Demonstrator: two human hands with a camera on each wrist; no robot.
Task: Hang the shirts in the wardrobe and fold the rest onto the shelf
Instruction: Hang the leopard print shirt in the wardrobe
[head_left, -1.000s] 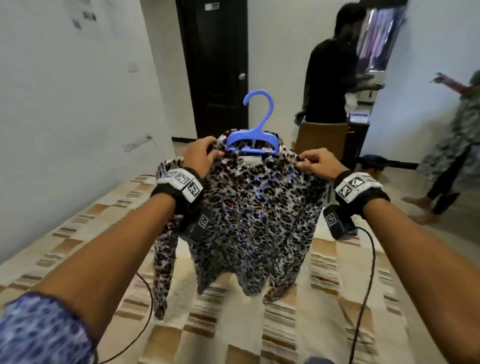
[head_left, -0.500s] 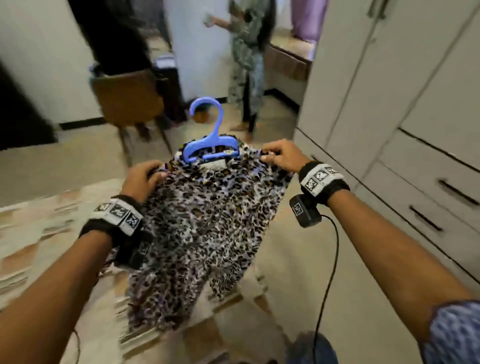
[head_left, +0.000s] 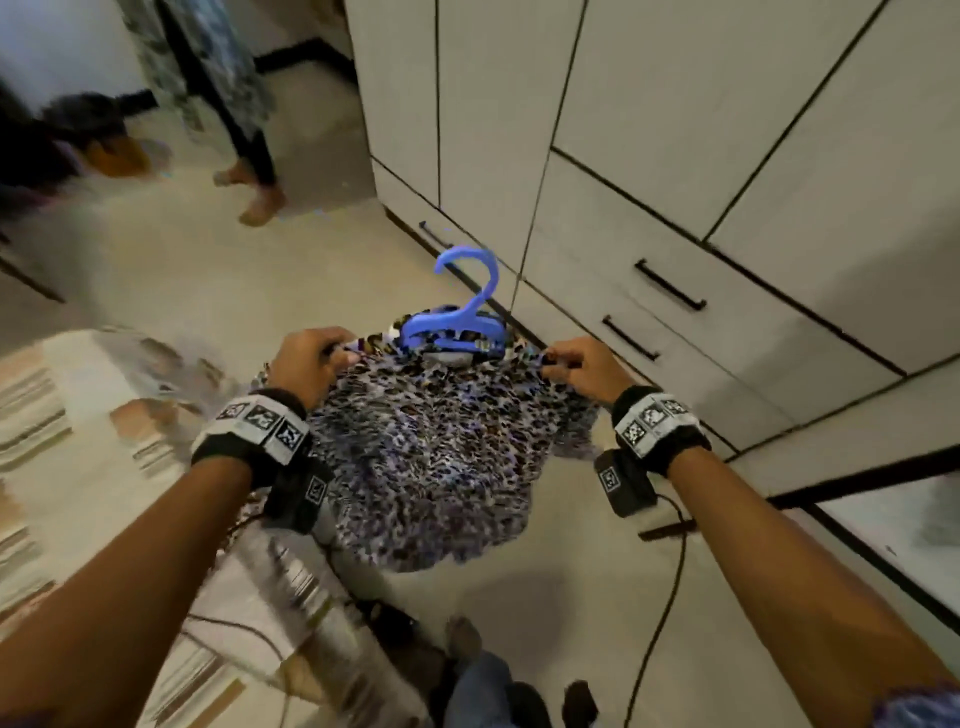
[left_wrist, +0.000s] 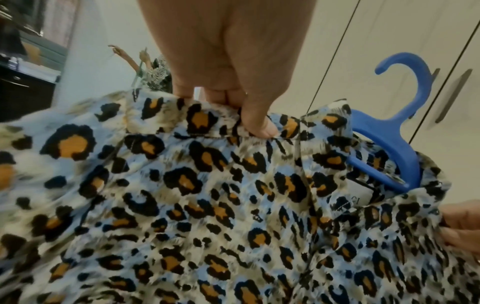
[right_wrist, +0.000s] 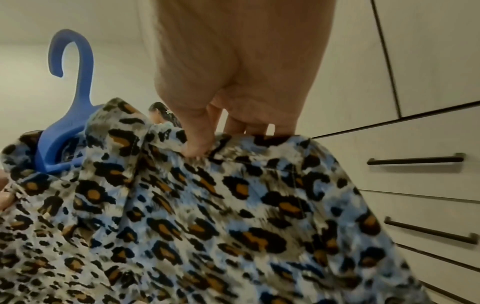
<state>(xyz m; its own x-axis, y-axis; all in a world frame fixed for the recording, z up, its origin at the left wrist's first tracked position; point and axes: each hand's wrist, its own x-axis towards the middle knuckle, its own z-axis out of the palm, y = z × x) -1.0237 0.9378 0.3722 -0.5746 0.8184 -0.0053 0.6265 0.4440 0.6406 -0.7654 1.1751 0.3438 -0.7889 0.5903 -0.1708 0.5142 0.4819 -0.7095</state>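
Swung round since a second ago: your view has left the dark door and bed and now faces the wardrobe (head_left: 675, 130), doors and drawers all closed, contents hidden. Your shirt (head_left: 431, 457) hangs in the air just before it, already on the hanger (head_left: 457, 327). Left hand (head_left: 306, 364) and right hand (head_left: 582, 366) each pinch a shoulder seam. Judged step: carrying to hang. Next you must free one grip to open a door.

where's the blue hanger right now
In the head view the blue hanger sits in the collar of the leopard-print shirt, between the left hand and right hand, its hook up towards the closed wardrobe.
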